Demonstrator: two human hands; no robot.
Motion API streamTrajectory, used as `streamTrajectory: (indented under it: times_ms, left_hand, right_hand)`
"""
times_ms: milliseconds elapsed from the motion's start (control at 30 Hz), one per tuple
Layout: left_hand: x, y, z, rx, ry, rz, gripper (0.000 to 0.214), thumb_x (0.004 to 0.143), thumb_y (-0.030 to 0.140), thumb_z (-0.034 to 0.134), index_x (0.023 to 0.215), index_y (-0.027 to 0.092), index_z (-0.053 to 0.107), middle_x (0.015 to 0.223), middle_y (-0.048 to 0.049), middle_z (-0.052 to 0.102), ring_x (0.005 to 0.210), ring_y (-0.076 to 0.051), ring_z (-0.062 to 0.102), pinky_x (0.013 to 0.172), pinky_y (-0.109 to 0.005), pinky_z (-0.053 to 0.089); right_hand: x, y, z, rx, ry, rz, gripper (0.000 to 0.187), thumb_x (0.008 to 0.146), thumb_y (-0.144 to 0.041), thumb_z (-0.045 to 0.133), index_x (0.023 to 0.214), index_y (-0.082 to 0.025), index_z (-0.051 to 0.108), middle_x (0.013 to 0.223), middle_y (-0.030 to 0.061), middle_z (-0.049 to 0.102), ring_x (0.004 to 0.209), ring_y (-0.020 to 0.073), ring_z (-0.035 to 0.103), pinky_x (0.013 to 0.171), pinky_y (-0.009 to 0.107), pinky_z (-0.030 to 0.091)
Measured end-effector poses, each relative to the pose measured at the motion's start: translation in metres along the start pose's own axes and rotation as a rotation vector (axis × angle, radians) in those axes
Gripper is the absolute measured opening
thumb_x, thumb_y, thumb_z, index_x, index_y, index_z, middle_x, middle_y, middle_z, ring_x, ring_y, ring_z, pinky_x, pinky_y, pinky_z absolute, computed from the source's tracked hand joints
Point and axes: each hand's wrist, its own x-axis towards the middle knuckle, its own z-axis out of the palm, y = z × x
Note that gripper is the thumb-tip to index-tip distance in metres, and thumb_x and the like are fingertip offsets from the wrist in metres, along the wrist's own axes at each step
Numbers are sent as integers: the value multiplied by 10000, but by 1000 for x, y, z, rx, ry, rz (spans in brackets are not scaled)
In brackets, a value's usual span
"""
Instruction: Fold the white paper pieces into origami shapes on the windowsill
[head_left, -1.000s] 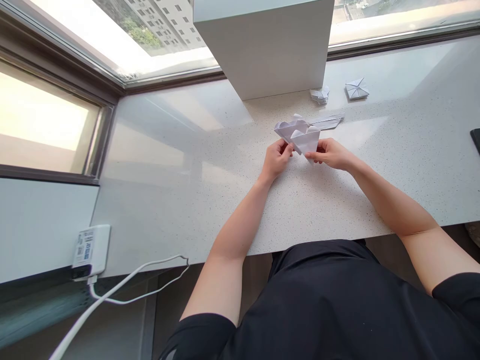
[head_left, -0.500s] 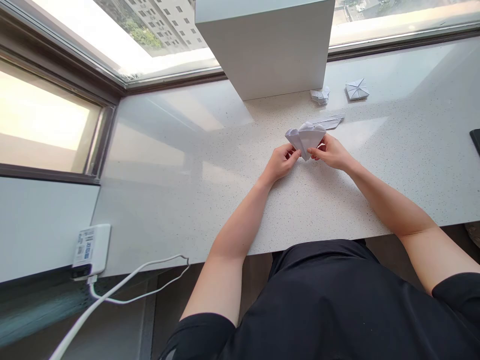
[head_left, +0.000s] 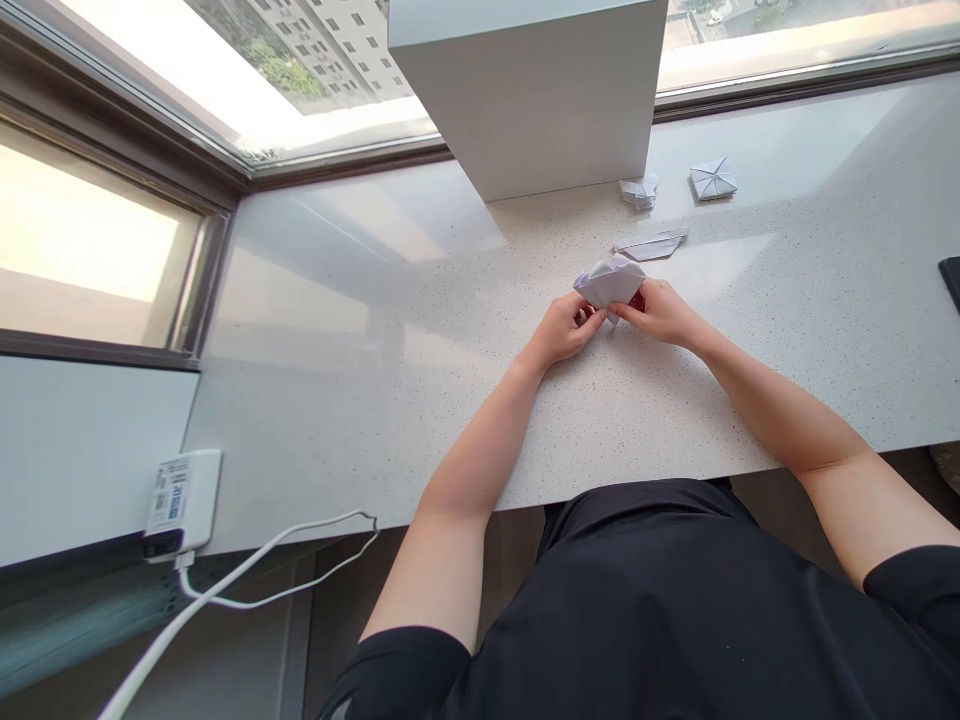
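Left hand [head_left: 561, 330] and right hand [head_left: 661, 312] pinch folded white paper [head_left: 609, 280] with their fingers [head_left: 592, 318], a flat paper strip [head_left: 651, 245] just beyond.

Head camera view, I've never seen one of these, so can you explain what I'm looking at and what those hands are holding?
There's no machine here. One camera worn on a person's head looks forward and down, so the wearer's own left hand and right hand are in view. Together they hold a folded white paper over a speckled white stone counter. Farther along the counter lie a flat folded paper strip, a small crumpled-looking paper fold and a folded paper square.
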Motion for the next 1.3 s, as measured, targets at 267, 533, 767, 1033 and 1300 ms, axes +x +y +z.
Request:
streamTrajectory:
  times_ms: [267, 533, 767, 1033, 1300]
  left_hand:
    - [0, -2, 5, 62, 160, 73, 335, 1191, 521, 751, 1004, 243, 758, 816, -27, 710, 712, -174, 581, 705, -343, 522]
    - [0, -2, 6, 116, 60, 44, 317, 1182, 477, 763, 959, 253, 745, 870, -52, 745, 770, -206, 639, 755, -369, 548]
    - [-2, -8, 8, 122, 56, 95, 238, 1180, 384, 702, 984, 250, 719, 902, -56, 760, 749, -199, 646, 749, -366, 527]
    - [-3, -5, 10, 123, 59, 51, 232, 1144, 382, 720, 958, 266, 646, 822, -38, 708, 714, -206, 618, 702, -376, 475]
    - [-1, 0, 9, 107, 45, -1, 254, 1117, 416, 751, 927, 273, 664, 773, -30, 674, 735, -222, 614, 721, -386, 487]
  right_hand:
    - [-1, 6, 7, -64, 128, -185, 313, 1179, -586, 686, 1158, -279, 741, 1089, 105, 813, 846, 267, 656, 863, 457, 605]
    - [-4, 25, 16, -94, 94, -186, 378, 1202, -657, 641, 1167, -303, 772, 1099, 98, 812, 862, 280, 653, 907, 466, 601]
    - [-5, 26, 24, -92, 124, -197, 293, 1206, -579, 646, 1161, -296, 708, 1067, 98, 798, 869, 295, 669, 932, 490, 618]
    - [-5, 27, 27, -128, 154, -150, 228, 1158, -500, 663, 1058, -300, 620, 972, 95, 768, 878, 312, 684, 888, 493, 613]
    - [-7, 23, 26, -91, 175, -144, 319, 1174, -610, 653, 1067, -317, 585, 942, 74, 736, 812, 290, 636, 846, 491, 597]
